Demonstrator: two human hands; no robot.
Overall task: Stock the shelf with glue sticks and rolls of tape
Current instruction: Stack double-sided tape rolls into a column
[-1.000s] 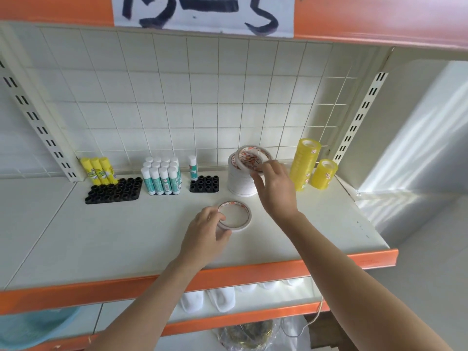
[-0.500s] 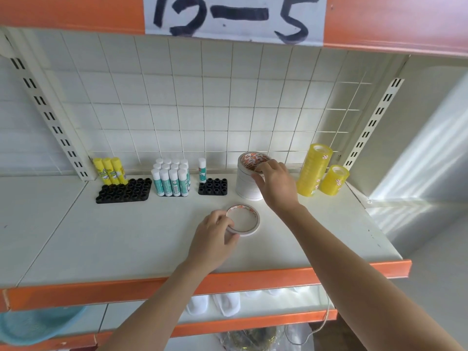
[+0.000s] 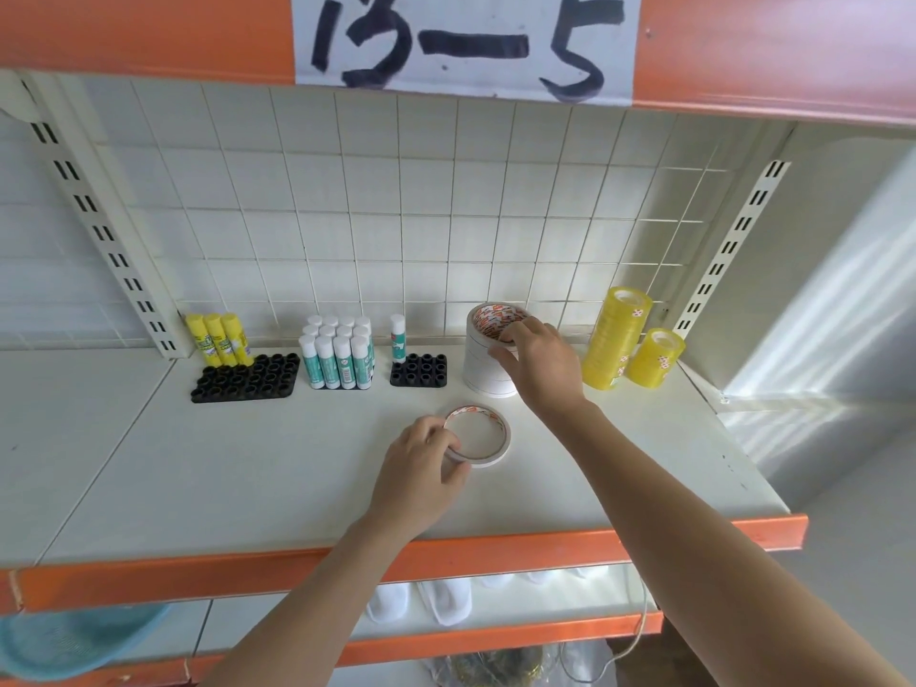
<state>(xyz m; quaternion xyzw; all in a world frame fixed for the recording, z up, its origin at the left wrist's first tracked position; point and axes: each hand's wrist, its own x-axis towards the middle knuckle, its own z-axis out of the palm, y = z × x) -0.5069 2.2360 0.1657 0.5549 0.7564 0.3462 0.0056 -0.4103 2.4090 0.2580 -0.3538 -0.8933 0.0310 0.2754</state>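
A single white tape roll [image 3: 483, 441] lies flat on the white shelf [image 3: 248, 463], and my left hand [image 3: 421, 468] pinches its near-left rim. My right hand [image 3: 540, 364] grips the top of a stack of white tape rolls [image 3: 483, 369] at the back. Two stacks of yellow tape [image 3: 617, 334] stand to the right. Yellow glue sticks [image 3: 218, 339] stand in a black holder [image 3: 245, 384]. Green-and-white glue sticks [image 3: 337, 354] are grouped at the centre, and one more [image 3: 397, 337] stands in a small black holder [image 3: 419, 371].
A white wire grid [image 3: 396, 215] backs the shelf. An orange shelf above carries a paper label reading 13-5 [image 3: 461, 37]. Below the orange front edge [image 3: 495, 552] lie white items [image 3: 421, 599], a blue basket [image 3: 64, 642] at the left and a cable.
My right hand has lowered the top white roll flat onto the stack and still grips it. The view has shifted a little. My left hand stays on the single roll.
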